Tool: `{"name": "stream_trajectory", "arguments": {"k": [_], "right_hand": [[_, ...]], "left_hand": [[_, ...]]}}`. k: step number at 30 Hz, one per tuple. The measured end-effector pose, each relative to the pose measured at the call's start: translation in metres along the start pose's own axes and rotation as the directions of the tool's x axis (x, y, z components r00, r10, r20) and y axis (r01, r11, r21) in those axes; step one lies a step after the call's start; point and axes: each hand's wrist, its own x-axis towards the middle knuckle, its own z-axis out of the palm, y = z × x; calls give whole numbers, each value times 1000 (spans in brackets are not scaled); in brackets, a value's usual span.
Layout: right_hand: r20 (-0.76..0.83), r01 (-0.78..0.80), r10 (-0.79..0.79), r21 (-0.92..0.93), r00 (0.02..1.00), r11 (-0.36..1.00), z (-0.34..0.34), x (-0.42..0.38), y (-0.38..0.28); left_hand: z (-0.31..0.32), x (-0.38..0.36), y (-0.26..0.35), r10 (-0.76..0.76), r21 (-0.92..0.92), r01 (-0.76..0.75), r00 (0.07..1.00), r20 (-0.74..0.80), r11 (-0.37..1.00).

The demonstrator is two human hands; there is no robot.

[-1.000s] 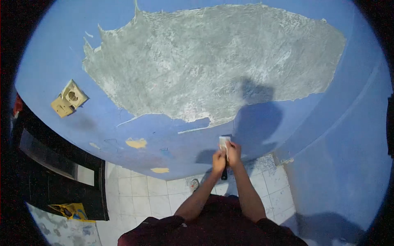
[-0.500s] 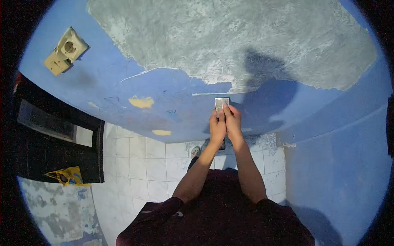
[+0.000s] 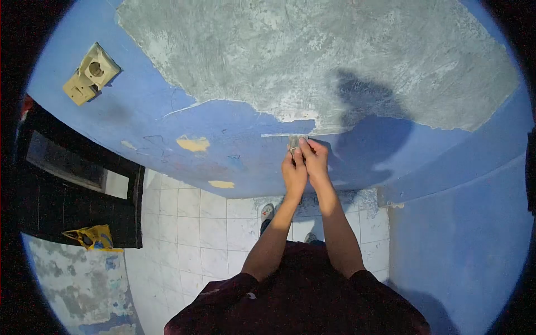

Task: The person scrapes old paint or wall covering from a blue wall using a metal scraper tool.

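Note:
Both of my hands are closed around a scraper with a flat metal blade (image 3: 297,143); its handle is mostly hidden by my fingers. My left hand (image 3: 294,174) grips it from the left and below. On the other side, my right hand (image 3: 316,161) holds it with fingers along the blade. The blade's front edge meets the blue painted wall (image 3: 245,148) at a thin pale scraped line (image 3: 274,135). Just above lies a large grey patch (image 3: 251,56) with the paint off and a ragged lower border.
A cream socket and switch box (image 3: 92,73) sits on the wall at upper left. Below it is a dark wooden frame (image 3: 56,190) with a yellow bag (image 3: 96,237). White floor tiles (image 3: 190,234) lie under my feet, and another blue wall (image 3: 458,234) stands at right.
The scraper has moved up against the pale line, and its blade now looks flatter and more covered by my right fingers. The view has shifted slightly.

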Motion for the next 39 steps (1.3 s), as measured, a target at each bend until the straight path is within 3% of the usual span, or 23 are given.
{"name": "stream_trajectory", "arguments": {"k": [4,6,8,9,12,13,14,16,17,18,20,22,24,26,29,30,32,34,36,37,38,39], "right_hand": [[-22,-54,57,114,998,992,9,-6,-13],[-10,-65,67,145,998,987,7,-4,-12],[-26,-57,56,-41,998,998,-1,5,4],[-35,1,-1,3,999,1000,2,6,5],[8,51,-51,-181,999,982,-3,9,0],[-38,13,-17,-107,999,994,3,7,1],[-46,18,-23,-112,999,994,10,6,4],[-145,4,7,74,989,997,16,3,10],[-121,43,-53,-84,991,996,9,6,12],[-130,37,-49,-92,990,995,2,9,7],[56,68,-60,-151,997,986,-6,8,-2],[48,60,-55,-116,997,991,4,6,-4],[-88,32,-17,170,996,985,20,0,0],[-150,48,-26,146,988,988,19,-3,-5],[65,81,-75,-87,995,993,-6,10,6],[68,80,-74,-81,995,993,-15,12,4],[225,200,-137,-285,965,937,-29,16,-1],[205,176,-136,-191,969,966,-43,11,12],[195,204,-140,-366,971,908,-64,2,19],[205,134,-33,-501,978,855,-76,-7,14],[200,136,-39,-500,979,856,-83,-13,10],[165,38,57,-524,985,851,-88,-18,7]], "left_hand": [[-4,2,2,-19,12,18,999,29,1000],[-5,1,9,-115,72,111,992,54,991],[4,-2,6,-97,-21,98,994,43,995],[6,-3,3,-89,-106,90,996,9,990],[13,1,-23,-48,-98,44,998,-39,994],[6,4,-26,-93,6,93,996,12,996],[0,8,-29,-92,0,92,996,21,996],[-10,10,-5,-44,-38,48,995,90,998],[-8,8,0,-75,4,75,993,86,997],[-1,8,-2,-84,1,84,992,94,996],[7,3,-13,-6,-17,6,1000,11,1000],[2,6,-8,-11,17,11,1000,-6,1000],[-10,11,-4,-33,5,32,996,88,999],[-9,12,-4,7,-1,-7,991,131,1000],[6,6,-10,2,7,-2,1000,-9,1000],[5,6,-14,4,12,-4,1000,-12,1000],[5,10,-17,62,-29,-62,998,7,998],[-12,18,-18,91,-2,-91,995,38,996],[-33,23,-2,145,292,-178,981,133,940],[-40,26,7,194,336,-238,968,161,911],[-43,30,8,199,333,-245,966,167,910],[-46,34,10,264,440,-332,941,210,834]]}}
